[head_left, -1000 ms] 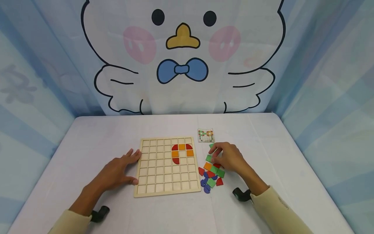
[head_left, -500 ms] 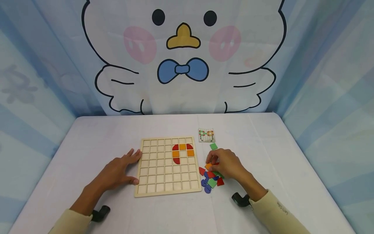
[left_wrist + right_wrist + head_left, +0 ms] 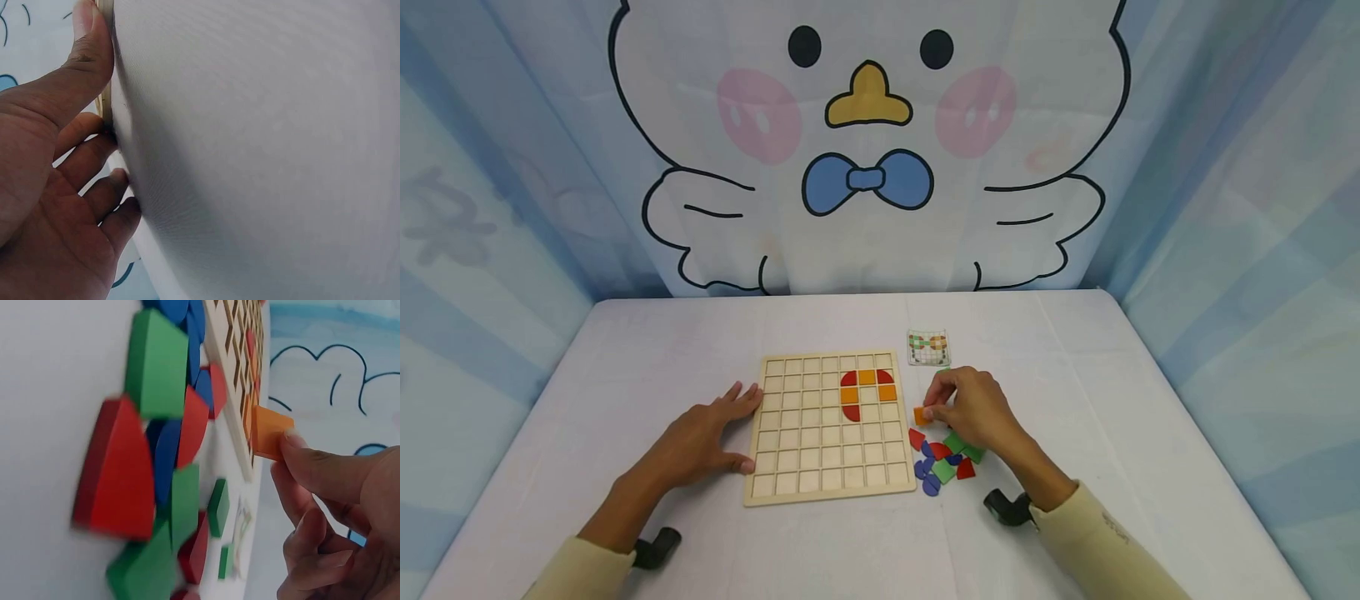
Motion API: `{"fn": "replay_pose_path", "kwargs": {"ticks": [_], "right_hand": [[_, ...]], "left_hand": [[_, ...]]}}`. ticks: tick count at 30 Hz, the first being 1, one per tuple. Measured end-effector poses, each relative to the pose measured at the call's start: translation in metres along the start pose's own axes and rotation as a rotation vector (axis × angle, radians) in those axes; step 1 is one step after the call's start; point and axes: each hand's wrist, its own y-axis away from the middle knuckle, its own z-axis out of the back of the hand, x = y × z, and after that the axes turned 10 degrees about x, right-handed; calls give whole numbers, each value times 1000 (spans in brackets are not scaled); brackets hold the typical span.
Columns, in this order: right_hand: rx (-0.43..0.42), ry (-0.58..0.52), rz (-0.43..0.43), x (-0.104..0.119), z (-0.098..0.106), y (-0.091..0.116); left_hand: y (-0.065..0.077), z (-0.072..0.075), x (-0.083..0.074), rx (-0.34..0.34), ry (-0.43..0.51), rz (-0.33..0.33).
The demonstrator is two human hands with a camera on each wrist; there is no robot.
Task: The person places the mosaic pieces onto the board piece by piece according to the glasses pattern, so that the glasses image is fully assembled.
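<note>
My right hand (image 3: 973,406) pinches an orange square tile (image 3: 269,432) between thumb and fingers, just off the right edge of the wooden grid board (image 3: 820,497). Below that hand lies a loose pile of green, red and blue tiles, among them a green square (image 3: 943,472) and a red piece (image 3: 966,469). My left hand (image 3: 703,437) rests at the board's left edge, thumb and fingertips touching it with the fingers spread. Red rounded tiles and orange squares (image 3: 867,377) sit in cells at the board's upper right.
A small pattern card (image 3: 928,347) lies beyond the board's upper right corner, with a green tile partly hidden behind the right hand. White cloth covers the table (image 3: 662,350). A printed curtain (image 3: 865,250) hangs along the back.
The right hand moved down into the pile, took hold of the orange square and brought it up and left toward the board. The left hand and board stay in place.
</note>
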Motion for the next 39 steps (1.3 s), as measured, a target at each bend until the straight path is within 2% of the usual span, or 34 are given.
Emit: {"fn": "replay_pose_path", "kwargs": {"ticks": [9,19,32,39], "right_hand": [[-39,-44,45,29,-23,-16],[-56,24,92,46,-46,-29],[13,89,75,47,-51,-39],[29,58,86,43,-39,-34]], "left_hand": [[0,-2,0,3,7,-2],[1,-1,-2,-5,1,-10],[1,0,-2,-1,-5,1],[0,0,-1,-4,-8,-3]]}}
